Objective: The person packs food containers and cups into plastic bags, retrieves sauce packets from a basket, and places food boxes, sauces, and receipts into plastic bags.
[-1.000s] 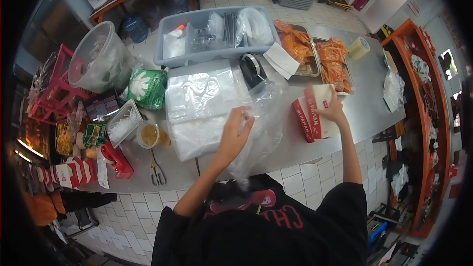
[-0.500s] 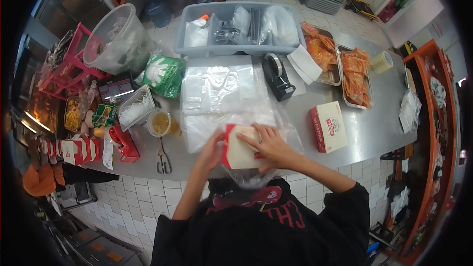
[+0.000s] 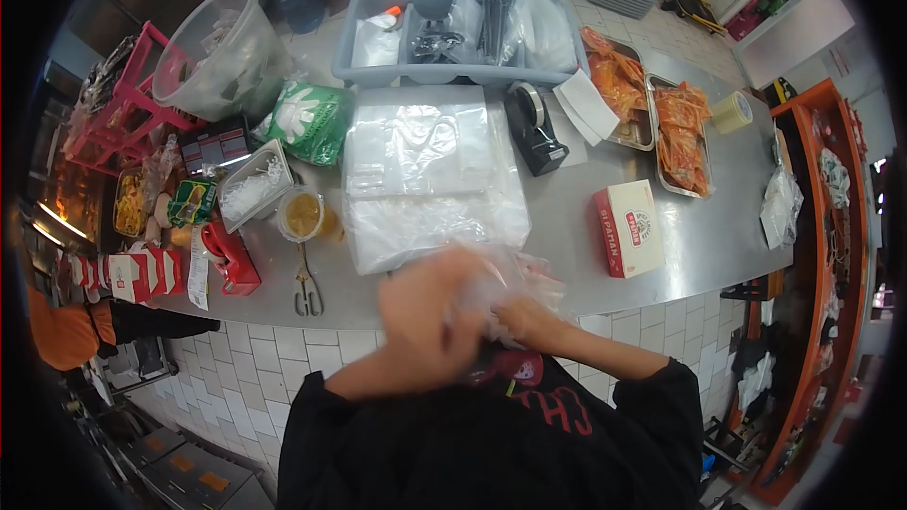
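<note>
At the table's front edge, close to my body, a clear plastic bag [image 3: 501, 276] is bunched up around a red and white food box [image 3: 543, 285], of which only a little shows. My right hand [image 3: 520, 319] is closed on the bag's near side. Over the bag's left part is my left hand [image 3: 435, 307], smeared by motion, so its fingers cannot be made out. It hides much of the bag. Just beyond lies a stack of flat clear plastic bags [image 3: 420, 146]. Another red and white box [image 3: 628, 227] stands to the right.
A blue-grey divided bin [image 3: 453, 76] sits at the back, with a black tape dispenser [image 3: 540, 137] in front. Trays of orange packets [image 3: 682, 137] are at right. Scissors [image 3: 307, 288], a sauce cup [image 3: 302, 214] and a red tape dispenser [image 3: 230, 260] are at left. An orange-clothed person [image 3: 57, 331] is far left.
The box, plainly visible on the bag before, is now mostly hidden by plastic and hands. My left hand has swept rightward across the bag. My right hand has moved down from the box's top.
</note>
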Action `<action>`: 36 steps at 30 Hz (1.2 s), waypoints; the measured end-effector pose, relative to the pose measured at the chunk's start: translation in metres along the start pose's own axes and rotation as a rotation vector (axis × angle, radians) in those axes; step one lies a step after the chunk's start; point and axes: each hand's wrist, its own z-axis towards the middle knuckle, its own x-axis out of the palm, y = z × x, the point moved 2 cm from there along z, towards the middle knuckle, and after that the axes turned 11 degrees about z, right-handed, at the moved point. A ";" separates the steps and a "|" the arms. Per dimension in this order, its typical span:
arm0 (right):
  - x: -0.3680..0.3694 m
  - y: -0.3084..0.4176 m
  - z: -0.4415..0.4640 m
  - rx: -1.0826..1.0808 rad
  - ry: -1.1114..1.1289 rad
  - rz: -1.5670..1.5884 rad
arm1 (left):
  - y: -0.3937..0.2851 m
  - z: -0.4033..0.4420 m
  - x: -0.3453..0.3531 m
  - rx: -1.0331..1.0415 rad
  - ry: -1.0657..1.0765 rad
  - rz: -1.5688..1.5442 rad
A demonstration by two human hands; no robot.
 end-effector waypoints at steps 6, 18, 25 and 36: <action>-0.084 0.016 -0.036 0.261 0.661 -0.237 | 0.063 0.013 -0.016 -0.535 0.055 -0.275; -0.191 -0.177 -0.082 0.552 -0.449 -0.248 | 0.019 -0.013 -0.007 -0.670 0.547 -0.797; -0.154 -0.218 -0.059 0.789 -0.498 -0.138 | 0.030 -0.032 -0.020 -0.542 0.457 -0.638; -0.112 0.056 -0.012 -0.344 -0.154 0.428 | 0.042 -0.030 0.011 -0.744 0.158 -0.720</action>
